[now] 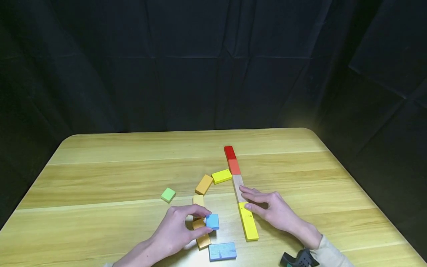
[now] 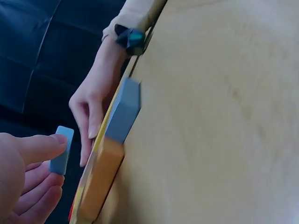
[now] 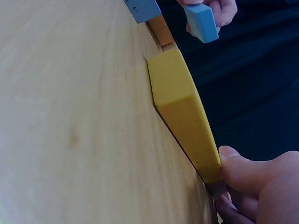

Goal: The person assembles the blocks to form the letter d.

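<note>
Between thumb and fingertips, my left hand [image 1: 173, 230] pinches a small light blue block [image 1: 212, 221], held up near a curved row of blocks. The right hand [image 1: 271, 210] rests at a straight row on the table: its thumb touches the long yellow block [image 1: 249, 226], also large in the right wrist view [image 3: 182, 107], and its fingers lie along the pale wooden block [image 1: 237, 185]. Beyond these, a light red block [image 1: 234, 167] and a dark red block [image 1: 229, 152] continue the line.
Curving from the straight row are a short yellow block [image 1: 221, 176], an orange block [image 1: 204, 184], a pale block [image 1: 198, 200], a brownish-orange block [image 1: 203, 240] and a larger blue block [image 1: 222, 251]. A green block [image 1: 168, 194] lies apart. Dark cloth [image 1: 186, 92] hangs behind the wooden table [image 1: 100, 178].
</note>
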Tool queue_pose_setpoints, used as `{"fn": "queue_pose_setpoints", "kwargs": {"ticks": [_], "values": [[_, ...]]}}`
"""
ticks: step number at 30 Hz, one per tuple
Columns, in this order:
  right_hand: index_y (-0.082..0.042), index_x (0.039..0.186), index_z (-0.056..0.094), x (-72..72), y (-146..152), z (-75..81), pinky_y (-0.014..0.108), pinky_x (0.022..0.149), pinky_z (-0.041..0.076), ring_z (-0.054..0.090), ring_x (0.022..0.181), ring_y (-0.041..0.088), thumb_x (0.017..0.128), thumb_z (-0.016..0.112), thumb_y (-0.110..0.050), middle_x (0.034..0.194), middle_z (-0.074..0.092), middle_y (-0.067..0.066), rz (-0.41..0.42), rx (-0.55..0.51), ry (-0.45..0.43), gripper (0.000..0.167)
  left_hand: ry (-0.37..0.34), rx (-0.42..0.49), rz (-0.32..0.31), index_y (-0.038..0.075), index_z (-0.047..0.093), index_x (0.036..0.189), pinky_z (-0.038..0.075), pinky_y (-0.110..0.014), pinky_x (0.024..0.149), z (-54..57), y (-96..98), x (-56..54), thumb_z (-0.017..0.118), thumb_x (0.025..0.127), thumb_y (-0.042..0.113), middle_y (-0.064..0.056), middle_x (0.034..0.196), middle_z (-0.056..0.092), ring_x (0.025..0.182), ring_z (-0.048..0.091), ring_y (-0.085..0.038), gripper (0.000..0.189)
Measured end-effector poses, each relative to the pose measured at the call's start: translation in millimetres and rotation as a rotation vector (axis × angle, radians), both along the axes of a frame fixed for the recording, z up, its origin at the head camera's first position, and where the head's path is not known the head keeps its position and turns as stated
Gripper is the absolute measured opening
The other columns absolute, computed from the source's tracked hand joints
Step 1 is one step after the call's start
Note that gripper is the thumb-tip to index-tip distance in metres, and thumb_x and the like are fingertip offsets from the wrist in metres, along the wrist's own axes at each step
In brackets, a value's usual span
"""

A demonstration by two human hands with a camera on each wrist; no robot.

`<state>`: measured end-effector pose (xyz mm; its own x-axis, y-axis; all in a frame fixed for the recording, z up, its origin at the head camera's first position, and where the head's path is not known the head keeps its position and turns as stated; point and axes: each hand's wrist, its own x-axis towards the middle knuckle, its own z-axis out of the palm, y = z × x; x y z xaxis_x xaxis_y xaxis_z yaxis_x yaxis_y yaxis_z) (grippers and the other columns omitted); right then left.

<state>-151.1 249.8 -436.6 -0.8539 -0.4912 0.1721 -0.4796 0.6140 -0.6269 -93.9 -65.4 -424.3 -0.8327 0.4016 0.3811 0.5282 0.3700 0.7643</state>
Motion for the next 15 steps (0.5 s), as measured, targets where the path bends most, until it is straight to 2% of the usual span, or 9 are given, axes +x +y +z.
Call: {"fn": "queue_pose_setpoints", "kwargs": {"ticks": [6,12,15], "values": [[-0.018,0.134,0.064,0.1,0,1.1,0.048,0.11,0.041,0.049,0.137,0.017,0.094,0.068,-0.038,0.145,0.053,-0.014,-0.006,0.008,-0.012,0.045,0.008,-0.035,-0.038,0.014,0.074,0.103,0.057,-0.024,0.082,-0.9,15.5,5.6,0.085,0.08,0.019,0.009,0.098,0.075,0.09,0.069,-0.005,0.026],[-0.018,0.134,0.065,-0.2,0,0.3,0.05,0.11,0.041,0.05,0.136,0.019,0.094,0.068,-0.037,0.145,0.054,-0.013,-0.005,0.011,0.007,0.044,-0.071,-0.038,-0.116,0.015,0.073,0.104,0.056,-0.019,0.078,1.2,29.9,11.0,0.083,0.082,0.02,0.009,0.101,0.075,0.092,0.068,-0.001,0.024],[-0.018,0.134,0.065,0.2,0,0.7,0.05,0.11,0.041,0.049,0.136,0.018,0.094,0.068,-0.038,0.144,0.054,-0.014,-0.004,0.01,0.007,0.044,-0.069,-0.036,-0.145,0.016,0.073,0.102,0.056,-0.018,0.081,-0.5,36.5,12.9,0.084,0.082,0.019,0.009,0.101,0.075,0.092,0.068,0.0,0.023]]}}
